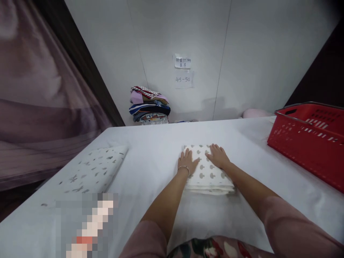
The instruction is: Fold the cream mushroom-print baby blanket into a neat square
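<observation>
A folded white cloth (205,176) with a grey-beige mushroom-like print lies in front of me, its stacked layers showing along the near edge. My left hand (189,162) rests on its left side, fingers spread and palm down, with a thin bracelet at the wrist. Across from it, my right hand (218,156) lies flat on the far right part of the same cloth, fingers also apart. Neither hand grips anything. Farther left on the table is another folded white cloth (94,168) with a scattered grey print.
A red plastic basket (309,150) with a metal handle stands at the right of the white-covered table (153,150). Behind the table is a pile of folded fabrics (149,107) by the wall. A pinkish curtain (40,89) hangs at left. A blurred-out patch covers the lower left.
</observation>
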### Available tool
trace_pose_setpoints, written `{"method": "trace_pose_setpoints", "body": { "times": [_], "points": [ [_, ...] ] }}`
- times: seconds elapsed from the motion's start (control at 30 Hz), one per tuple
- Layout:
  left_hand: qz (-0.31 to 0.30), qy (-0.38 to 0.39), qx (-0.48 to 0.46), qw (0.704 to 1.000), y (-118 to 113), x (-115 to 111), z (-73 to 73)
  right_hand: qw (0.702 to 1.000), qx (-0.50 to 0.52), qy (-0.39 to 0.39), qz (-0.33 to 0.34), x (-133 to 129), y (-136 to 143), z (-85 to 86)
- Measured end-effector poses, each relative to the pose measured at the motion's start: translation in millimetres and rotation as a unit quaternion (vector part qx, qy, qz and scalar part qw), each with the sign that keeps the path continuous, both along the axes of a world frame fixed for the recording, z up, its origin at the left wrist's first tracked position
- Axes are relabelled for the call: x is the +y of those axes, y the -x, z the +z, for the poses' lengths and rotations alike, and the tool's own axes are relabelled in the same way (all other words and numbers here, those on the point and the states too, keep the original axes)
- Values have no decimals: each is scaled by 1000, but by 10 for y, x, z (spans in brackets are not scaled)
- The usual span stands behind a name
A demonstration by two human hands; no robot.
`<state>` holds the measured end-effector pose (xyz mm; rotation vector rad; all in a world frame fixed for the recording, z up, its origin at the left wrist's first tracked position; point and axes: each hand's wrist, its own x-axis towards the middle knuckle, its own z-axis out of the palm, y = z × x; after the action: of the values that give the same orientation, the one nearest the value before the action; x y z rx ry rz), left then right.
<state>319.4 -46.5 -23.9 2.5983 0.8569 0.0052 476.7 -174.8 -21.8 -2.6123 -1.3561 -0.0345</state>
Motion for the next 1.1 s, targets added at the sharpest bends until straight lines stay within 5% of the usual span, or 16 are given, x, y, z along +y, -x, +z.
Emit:
{"method": "trace_pose_setpoints", "body": {
  "times": [0.17, 0.43, 0.57, 0.77, 0.93, 1.1],
  "points": [
    [0, -6, 0, 1000, 6, -11, 12, 1000, -14, 5, -5, -9, -88, -226],
    [5, -7, -5, 1000, -2, 6, -11, 1000, 14, -10, -1, -15, -57, -134],
    [10, -3, -10, 1000, 23, 9, 3, 992, 88, -82, -26, -110, -57, -154],
    [32, -1, -35, 999, 47, -4, 56, 917, 275, -239, -163, -657, 219, -265],
    [148, 18, -43, 988, 85, -27, 52, 855, 384, -306, -166, -1050, 586, -298],
    [166, 81, -10, 983, 144, 66, 115, 819, 435, -346, -145, -1042, 722, -298]
  ]
}}
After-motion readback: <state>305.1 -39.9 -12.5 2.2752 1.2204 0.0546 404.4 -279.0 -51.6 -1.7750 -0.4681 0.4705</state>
